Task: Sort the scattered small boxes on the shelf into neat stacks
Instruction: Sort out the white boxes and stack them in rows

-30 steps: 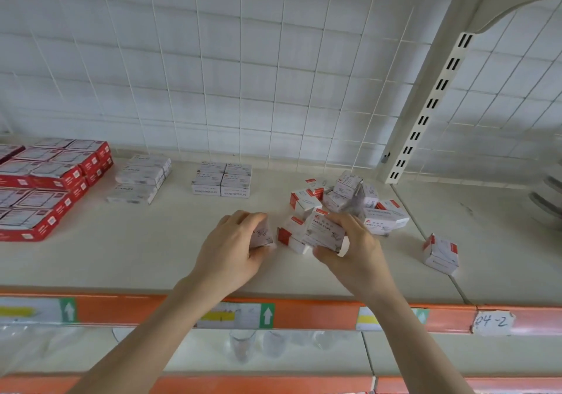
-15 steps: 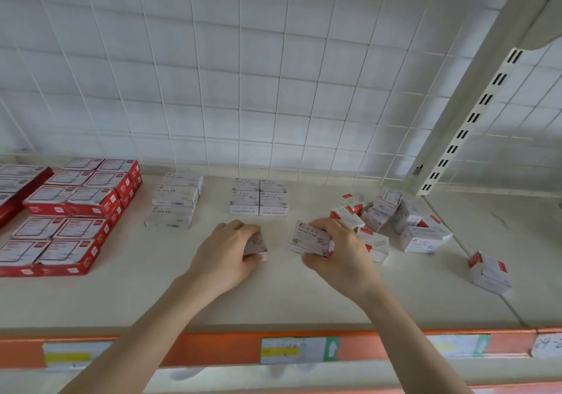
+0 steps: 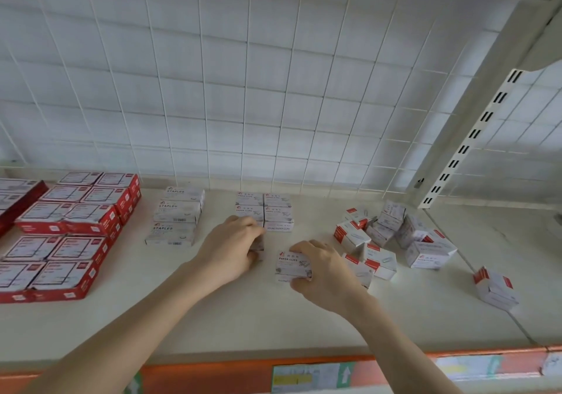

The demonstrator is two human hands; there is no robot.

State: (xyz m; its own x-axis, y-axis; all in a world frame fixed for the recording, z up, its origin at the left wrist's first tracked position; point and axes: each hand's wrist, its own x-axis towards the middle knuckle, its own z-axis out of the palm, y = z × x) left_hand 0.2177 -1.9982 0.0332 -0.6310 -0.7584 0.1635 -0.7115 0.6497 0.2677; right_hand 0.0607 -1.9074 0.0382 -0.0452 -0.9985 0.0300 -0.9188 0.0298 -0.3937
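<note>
Right hand (image 3: 324, 270): fingers curled round a paper-clip box (image 3: 292, 264), long axis left–right, low on the shelf (image 3: 273, 326). Left hand (image 3: 232, 246): curled over a second box (image 3: 258, 245), mostly hidden. Neat stack (image 3: 264, 211): just beyond the left hand, the nearer one. Scattered pile (image 3: 380, 235): right of the right hand.

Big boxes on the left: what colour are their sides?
The big boxes have red sides, clearest in the head view.
</note>
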